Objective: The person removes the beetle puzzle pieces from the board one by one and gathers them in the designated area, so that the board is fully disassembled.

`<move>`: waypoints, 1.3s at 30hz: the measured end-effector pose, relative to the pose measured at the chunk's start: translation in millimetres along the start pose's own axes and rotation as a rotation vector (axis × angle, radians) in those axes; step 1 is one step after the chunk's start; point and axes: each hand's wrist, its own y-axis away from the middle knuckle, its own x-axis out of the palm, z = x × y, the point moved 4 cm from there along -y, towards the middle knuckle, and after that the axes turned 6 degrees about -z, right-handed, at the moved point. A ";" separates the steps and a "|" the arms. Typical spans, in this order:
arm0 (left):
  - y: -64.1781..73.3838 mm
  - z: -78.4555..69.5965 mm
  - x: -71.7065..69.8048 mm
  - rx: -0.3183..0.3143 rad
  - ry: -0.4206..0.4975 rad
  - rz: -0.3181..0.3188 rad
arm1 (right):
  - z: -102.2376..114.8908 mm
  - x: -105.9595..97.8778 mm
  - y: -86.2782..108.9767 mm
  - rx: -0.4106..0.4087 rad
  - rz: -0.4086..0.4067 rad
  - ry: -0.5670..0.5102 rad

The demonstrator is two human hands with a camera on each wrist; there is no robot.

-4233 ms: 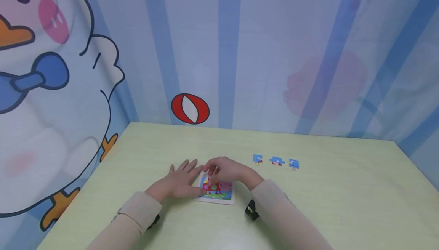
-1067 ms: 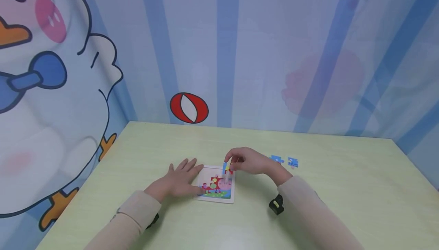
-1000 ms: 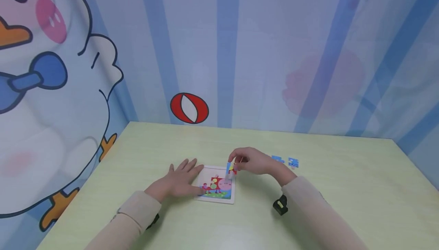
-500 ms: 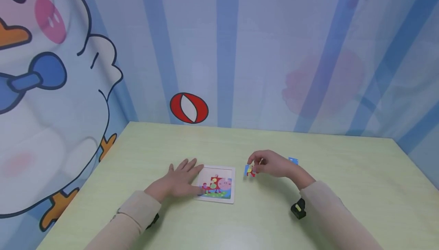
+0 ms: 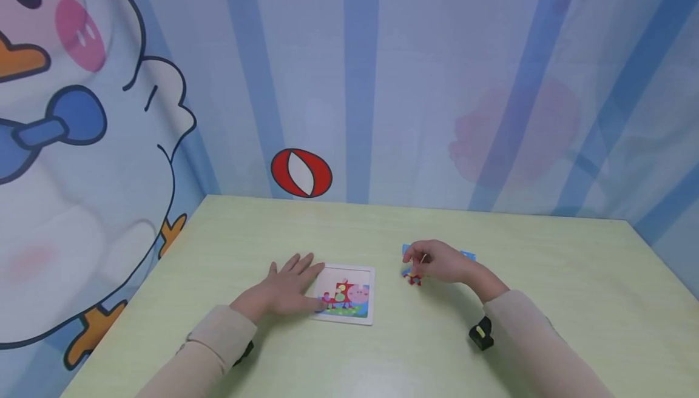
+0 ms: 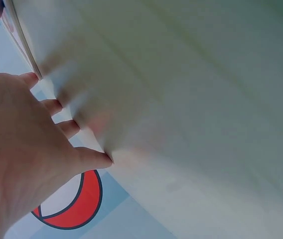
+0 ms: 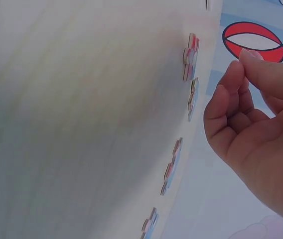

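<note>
The right wrist view shows what the right hand partly hides in the head view: four loose jigsaw pieces in a row, right of the jigsaw tray. The piece closest to the fingers, a red-and-blue piece, lies on the tabletop near the tray's right edge. In the head view the fingertips overlap it; the wrist view shows them apart from it. The thumb and index fingertips meet, with nothing visible between them. The other three pieces, a second piece, a third and a fourth, lie farther along the row from the tray. The left wrist view catches only the tray's edge, beside the left hand, whose fingers are spread along the tray's left side, thumb over its lower left corner.

The pale yellow-green table extends around the tray. Behind the tray hangs a blue-striped curtain printed with a red-and-white ball; a white duck print fills the tray's far left.

Inside the tray, joined pieces showing a pink pig face, red shapes and grass occupy the lower part; the pale base shows above.
</note>
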 end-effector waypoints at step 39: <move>-1.8 -0.1 1.3 0.006 -0.014 -0.008 | -12.7 10.2 1.1 0.096 0.019 0.189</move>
